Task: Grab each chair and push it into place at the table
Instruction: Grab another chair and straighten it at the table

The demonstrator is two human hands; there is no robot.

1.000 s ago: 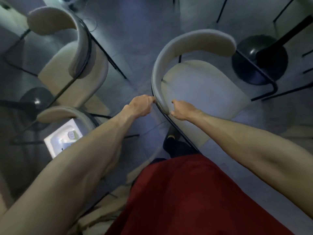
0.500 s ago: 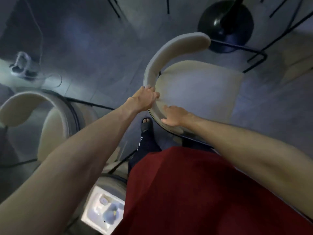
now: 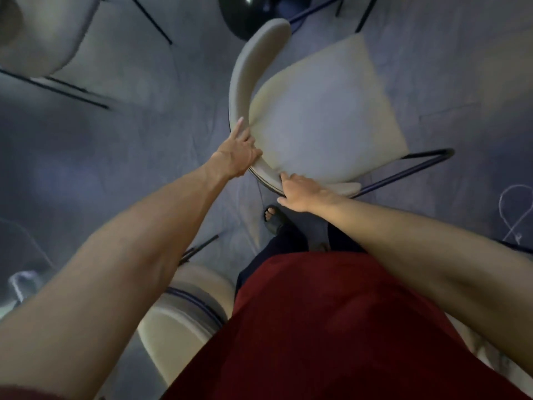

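Closest to you, your red garment fills the bottom of the view. A second chair sits on your side of the chair you are handling, and your sandalled foot is planted just short of its backrest.

Your right hand is the nearer one. It clasps the low end of the backrest's curve, thumb on the inner face and fingers wrapped under the outer rim. Your left hand grips further round the same curve, thumb hooked over the top and index finger laid straight along the padding.

The seat lies directly beyond your fingers, its front edge pointing away and slightly to the right. The push therefore runs straight out from both palms along the line from back to front.

The chair is pale cream with a squarish cushion, a greyer wraparound backrest and a thin dark metal frame showing at the seat's right. Past the far tip of the backrest sits a black round base, probably the table's pedestal, though the tabletop cannot be made out. A third chair stands well off to the chair's left.
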